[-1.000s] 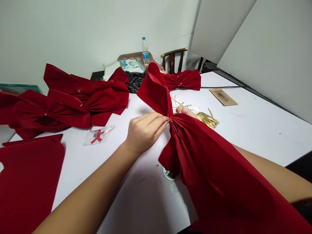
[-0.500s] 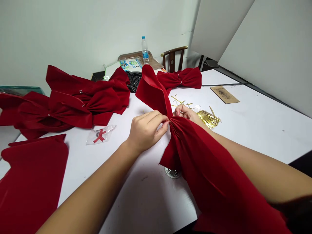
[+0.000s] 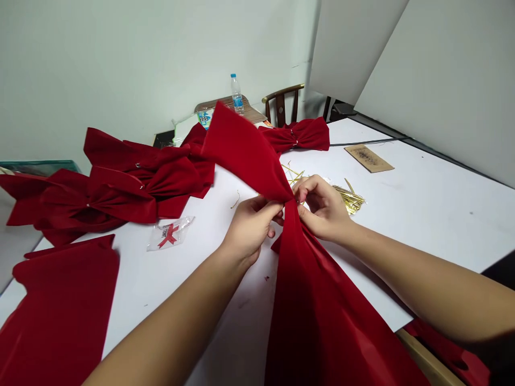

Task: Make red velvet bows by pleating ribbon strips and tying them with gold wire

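A long red cloth (image 3: 309, 300) is gathered to a narrow waist at the centre, with one end fanned up and the other hanging toward me. My left hand (image 3: 253, 222) pinches the waist from the left, thumb on top. At the right side of the same gather, my right hand (image 3: 319, 206) has its fingers curled and pressed to the cloth. Any tie at the waist is too small to make out. Just behind my right hand lies a bundle of gold twist ties (image 3: 351, 199), with a few loose ones beside it.
Several gathered red bows (image 3: 120, 198) lie at the left, another (image 3: 306, 134) at the back. A flat red cloth (image 3: 68, 300), plastic packet (image 3: 169, 234), cardboard piece (image 3: 369, 158) and bottle (image 3: 237, 95) are around the white table (image 3: 434, 214).
The red cloth has turned, its upper end swinging left and its lower end toward me. My right hand has come out from behind it to the right side. My left hand has rolled thumb-up.
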Action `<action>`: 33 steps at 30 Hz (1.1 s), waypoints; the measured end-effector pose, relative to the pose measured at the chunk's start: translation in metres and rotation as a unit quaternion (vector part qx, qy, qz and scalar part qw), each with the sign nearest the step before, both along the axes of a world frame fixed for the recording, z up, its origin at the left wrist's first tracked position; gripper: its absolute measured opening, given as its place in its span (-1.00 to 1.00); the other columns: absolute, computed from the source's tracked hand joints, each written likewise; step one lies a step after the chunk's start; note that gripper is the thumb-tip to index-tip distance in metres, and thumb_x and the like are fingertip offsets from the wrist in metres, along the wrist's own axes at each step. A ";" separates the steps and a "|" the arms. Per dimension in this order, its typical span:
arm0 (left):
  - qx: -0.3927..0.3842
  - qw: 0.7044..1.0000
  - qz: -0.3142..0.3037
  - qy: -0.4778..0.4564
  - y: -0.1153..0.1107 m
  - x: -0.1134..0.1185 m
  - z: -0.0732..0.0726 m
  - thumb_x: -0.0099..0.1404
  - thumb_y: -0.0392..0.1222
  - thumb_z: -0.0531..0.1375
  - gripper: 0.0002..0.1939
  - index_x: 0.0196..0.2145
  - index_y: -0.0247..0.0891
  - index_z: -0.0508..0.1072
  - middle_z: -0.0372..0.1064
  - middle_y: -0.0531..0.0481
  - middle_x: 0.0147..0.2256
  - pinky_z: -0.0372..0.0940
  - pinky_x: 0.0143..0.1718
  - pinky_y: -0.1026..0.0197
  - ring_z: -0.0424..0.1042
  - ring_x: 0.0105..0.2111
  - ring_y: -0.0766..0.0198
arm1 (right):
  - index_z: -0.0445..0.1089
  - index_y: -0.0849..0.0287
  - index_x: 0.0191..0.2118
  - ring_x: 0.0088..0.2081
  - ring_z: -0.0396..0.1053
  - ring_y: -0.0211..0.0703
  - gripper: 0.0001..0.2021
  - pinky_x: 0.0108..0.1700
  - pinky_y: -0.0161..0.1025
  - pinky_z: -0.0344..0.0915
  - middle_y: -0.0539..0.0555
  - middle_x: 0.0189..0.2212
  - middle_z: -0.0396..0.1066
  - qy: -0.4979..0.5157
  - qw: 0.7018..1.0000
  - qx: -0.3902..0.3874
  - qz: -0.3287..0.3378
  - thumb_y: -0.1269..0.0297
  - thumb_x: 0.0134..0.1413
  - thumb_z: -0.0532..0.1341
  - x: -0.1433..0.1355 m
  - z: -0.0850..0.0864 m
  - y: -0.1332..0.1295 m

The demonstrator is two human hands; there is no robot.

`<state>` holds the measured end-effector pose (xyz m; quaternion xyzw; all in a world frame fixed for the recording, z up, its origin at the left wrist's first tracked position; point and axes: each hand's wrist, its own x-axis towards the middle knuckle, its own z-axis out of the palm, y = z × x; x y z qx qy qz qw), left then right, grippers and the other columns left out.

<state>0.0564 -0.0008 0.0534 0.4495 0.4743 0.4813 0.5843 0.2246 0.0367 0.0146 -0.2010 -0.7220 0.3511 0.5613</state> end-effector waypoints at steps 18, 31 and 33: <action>0.514 0.778 0.055 0.356 0.007 -0.023 -0.019 0.42 -0.33 0.20 -0.86 -0.10 -0.27 0.53 0.55 -0.08 -0.20 0.33 -0.46 0.35 0.49 -0.35 0.35 | 0.07 0.09 -0.29 -0.59 0.21 -0.44 -0.29 -0.54 -0.45 0.22 -0.19 -0.50 0.27 0.179 0.912 -0.343 0.132 0.01 -0.31 0.61 -0.012 0.002 0.006; 0.553 0.730 0.046 0.398 0.011 -0.030 -0.018 0.34 -0.36 0.25 -0.95 -0.30 -0.29 0.52 0.55 -0.01 -0.39 0.29 -0.45 0.32 0.46 -0.44 0.34 | 0.17 0.12 -0.27 -0.52 0.19 -0.44 -0.43 -0.44 -0.45 0.19 -0.15 -0.47 0.28 0.105 0.946 -0.268 0.150 0.15 -0.17 0.59 -0.012 0.003 0.003; 0.498 0.784 0.042 0.369 0.009 -0.027 -0.017 0.30 -0.33 0.26 -0.95 -0.34 -0.29 0.53 0.53 0.00 -0.40 0.28 -0.47 0.33 0.43 -0.45 0.34 | 0.22 0.13 -0.26 -0.49 0.19 -0.42 -0.52 -0.41 -0.42 0.19 -0.13 -0.46 0.27 0.087 0.963 -0.214 0.137 0.17 -0.08 0.55 -0.010 0.001 0.003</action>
